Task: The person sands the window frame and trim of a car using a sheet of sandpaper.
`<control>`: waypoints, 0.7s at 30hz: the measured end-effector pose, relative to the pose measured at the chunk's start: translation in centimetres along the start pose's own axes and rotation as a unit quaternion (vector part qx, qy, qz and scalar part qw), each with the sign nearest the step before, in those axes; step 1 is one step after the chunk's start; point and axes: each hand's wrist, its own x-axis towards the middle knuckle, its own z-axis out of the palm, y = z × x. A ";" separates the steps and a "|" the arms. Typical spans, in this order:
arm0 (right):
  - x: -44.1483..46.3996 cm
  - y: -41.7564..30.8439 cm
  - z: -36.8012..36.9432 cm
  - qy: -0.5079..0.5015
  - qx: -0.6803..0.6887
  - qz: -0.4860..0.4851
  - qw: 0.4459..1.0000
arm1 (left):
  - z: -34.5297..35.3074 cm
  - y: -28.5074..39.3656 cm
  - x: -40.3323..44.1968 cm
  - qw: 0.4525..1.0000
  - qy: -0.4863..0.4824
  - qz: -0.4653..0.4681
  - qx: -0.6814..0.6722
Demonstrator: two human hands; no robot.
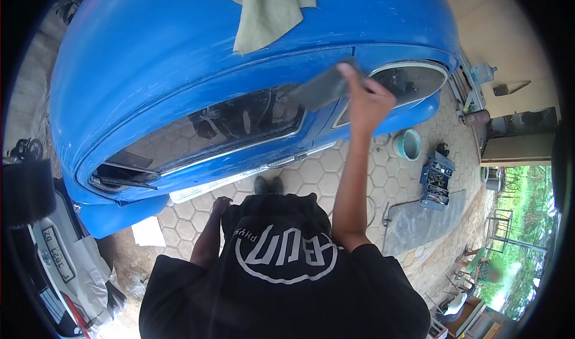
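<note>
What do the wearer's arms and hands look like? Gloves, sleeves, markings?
Right hand and left hand: no gloves seen. Forearms bare below short, loose black sleeves; no watch or band visible on the right wrist. The sleeves belong to a black T-shirt with white lettering in a curved white outline. Left hand is small and shadowed, fine detail unclear.

Teal bucket (pixel 399 148), blue toolbox (pixel 432 205), white sheet (pixel 148 232)
</note>
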 end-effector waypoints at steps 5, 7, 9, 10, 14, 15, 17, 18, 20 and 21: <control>-2.3 -1.9 3.1 -0.095 -0.097 -0.147 0.980 | 0.4 -1.6 -1.5 0.998 -0.032 -0.036 -0.049; -0.5 -0.3 1.6 -0.034 -0.009 -0.062 0.997 | -1.4 -1.4 -2.2 0.993 -0.017 -0.050 -0.102; 1.7 0.2 0.1 0.008 0.028 0.011 1.000 | -2.0 -0.8 -1.7 0.985 0.000 -0.061 -0.160; 1.6 0.2 0.4 0.007 0.008 -0.015 1.000 | -1.8 0.0 -1.1 0.899 0.012 -0.193 -0.394; -1.7 -1.7 2.9 -0.059 -0.054 -0.108 0.991 | -4.4 1.5 -2.5 0.994 0.010 -0.001 -0.112; -2.1 -1.7 3.0 -0.090 -0.066 -0.129 0.985 | -3.3 0.1 -1.7 0.997 0.013 0.038 -0.069; -0.9 -1.9 1.8 -0.072 -0.073 -0.105 0.989 | -2.0 -1.8 0.5 0.992 0.023 0.120 0.018; 0.5 -1.5 1.2 -0.052 -0.057 -0.079 0.994 | -4.8 1.9 -0.6 0.966 -0.054 -0.126 -0.218; 2.2 -1.2 0.3 -0.033 -0.065 -0.024 0.997 | -6.1 3.7 -1.0 0.951 -0.032 -0.134 -0.277; 1.6 -1.2 0.6 -0.041 -0.063 -0.031 0.997 | -6.3 4.4 -1.2 0.942 -0.021 -0.137 -0.306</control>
